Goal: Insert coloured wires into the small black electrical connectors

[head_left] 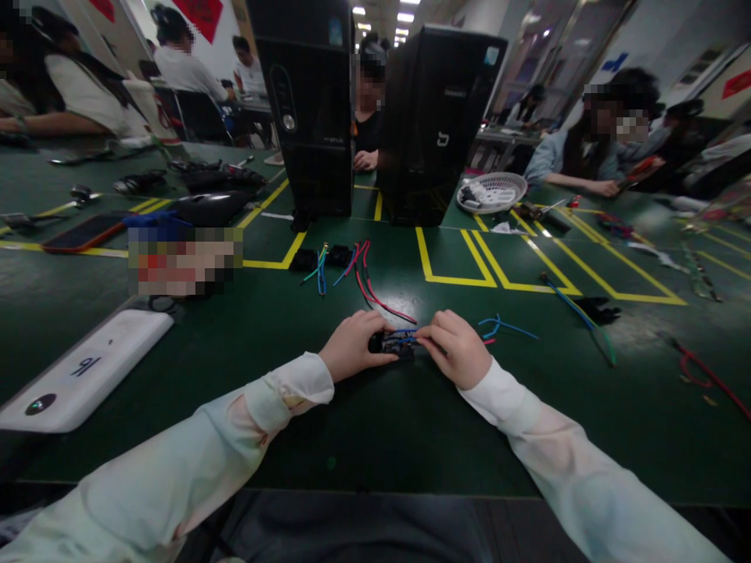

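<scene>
Low over the green table, my left hand (359, 344) grips a small black plastic part (401, 350) between thumb and fingers. Blue wires (402, 335) run from that part to my right hand (453, 349), whose thumb and fingertips pinch them. The wires' far ends (509, 325) come out beyond my right hand, blue with a bit of red. The exact kind of the black part is too small to tell. Behind my hands lie red and black wires (375, 293) and two small black parts (339, 255) with blue and green wires (321, 270).
Two black computer towers (310, 117) (437, 125) stand ahead. A white basket (493, 191) sits right of them. At left lie a white flat device (88, 367) and a phone-like slab (88, 232). More wires (580, 313) lie at right. People sit around the table.
</scene>
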A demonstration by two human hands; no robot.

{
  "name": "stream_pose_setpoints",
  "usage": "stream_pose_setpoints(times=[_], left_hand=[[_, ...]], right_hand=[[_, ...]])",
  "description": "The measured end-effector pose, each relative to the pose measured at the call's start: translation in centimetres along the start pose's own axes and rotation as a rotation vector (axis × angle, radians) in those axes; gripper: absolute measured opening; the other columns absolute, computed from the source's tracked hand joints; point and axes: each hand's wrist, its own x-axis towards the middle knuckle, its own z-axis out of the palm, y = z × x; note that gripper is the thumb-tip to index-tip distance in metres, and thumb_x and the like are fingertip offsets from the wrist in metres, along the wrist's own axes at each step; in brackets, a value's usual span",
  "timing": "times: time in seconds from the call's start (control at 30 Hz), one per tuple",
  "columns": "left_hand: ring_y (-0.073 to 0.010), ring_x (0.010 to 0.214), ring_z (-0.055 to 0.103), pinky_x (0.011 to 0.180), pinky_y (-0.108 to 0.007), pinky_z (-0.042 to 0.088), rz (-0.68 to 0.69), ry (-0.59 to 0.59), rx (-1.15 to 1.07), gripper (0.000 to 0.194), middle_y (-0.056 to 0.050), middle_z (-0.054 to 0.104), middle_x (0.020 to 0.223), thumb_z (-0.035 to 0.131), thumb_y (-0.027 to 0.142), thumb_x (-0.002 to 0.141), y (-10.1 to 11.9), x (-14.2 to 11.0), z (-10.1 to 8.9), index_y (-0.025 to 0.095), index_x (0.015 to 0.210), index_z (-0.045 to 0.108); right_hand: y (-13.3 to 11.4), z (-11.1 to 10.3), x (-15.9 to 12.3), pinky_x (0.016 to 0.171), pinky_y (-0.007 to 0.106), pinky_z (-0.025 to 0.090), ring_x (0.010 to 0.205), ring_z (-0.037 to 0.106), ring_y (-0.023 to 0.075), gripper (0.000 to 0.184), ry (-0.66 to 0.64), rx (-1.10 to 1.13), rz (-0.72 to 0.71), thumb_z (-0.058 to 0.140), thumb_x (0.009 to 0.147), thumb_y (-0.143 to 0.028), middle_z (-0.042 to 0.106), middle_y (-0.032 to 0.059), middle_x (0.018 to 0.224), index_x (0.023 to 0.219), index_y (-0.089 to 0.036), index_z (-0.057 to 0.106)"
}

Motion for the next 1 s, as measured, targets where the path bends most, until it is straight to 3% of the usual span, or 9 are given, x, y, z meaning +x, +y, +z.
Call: stream_pose_setpoints(times=[0.3, 0.53, 0.73, 1.0], left_hand=[[-0.0197, 0.087, 0.051, 0.078, -0.033, 0.04, -0.026, 0.006, -0.011, 0.036, -0.002, 0.057, 0.092, 0.065, 0.046, 0.069, 0.12, -0.05, -0.08, 0.02, 0.092, 0.058], [-0.0207, 0.09, 0.052, 0.078, -0.033, 0.04, -0.018, 0.01, -0.011, 0.036, -0.002, 0.058, 0.093, 0.065, 0.046, 0.068, -0.03, -0.02, 0.01, 0.021, 0.092, 0.058], [-0.02, 0.086, 0.052, 0.076, -0.033, 0.041, -0.03, 0.013, -0.001, 0.035, -0.002, 0.058, 0.091, 0.066, 0.045, 0.068, 0.03, -0.08, 0.06, 0.02, 0.091, 0.057], [-0.02, 0.087, 0.051, 0.075, -0.032, 0.041, -0.014, 0.028, -0.001, 0.036, -0.002, 0.057, 0.091, 0.066, 0.045, 0.068, -0.01, -0.08, 0.05, 0.02, 0.091, 0.057]], right_hand=[[0.22, 0.03, -0.37, 0.063, 0.031, 0.035, 0.069, 0.043, 0.0166, 0.016, 0.0, 0.064, -0.05, 0.042, 0.087, -0.019, 0.05, 0.0049, 0.071, 0.082, -0.017, 0.057], [0.31, 0.19, -0.28, 0.063, 0.031, 0.035, 0.071, 0.043, 0.0165, 0.015, -0.013, 0.008, 0.011, 0.044, 0.087, -0.02, 0.051, 0.0053, 0.073, 0.083, -0.016, 0.058], [0.27, 0.11, -0.44, 0.062, 0.03, 0.034, 0.07, 0.042, 0.0163, 0.013, -0.009, 0.069, -0.055, 0.045, 0.086, -0.018, 0.05, 0.0048, 0.071, 0.081, -0.016, 0.057], [0.24, 0.2, -0.32, 0.064, 0.03, 0.035, 0.072, 0.043, 0.0165, 0.016, 0.005, 0.013, 0.016, 0.045, 0.086, -0.02, 0.051, 0.0055, 0.073, 0.083, -0.015, 0.059]])
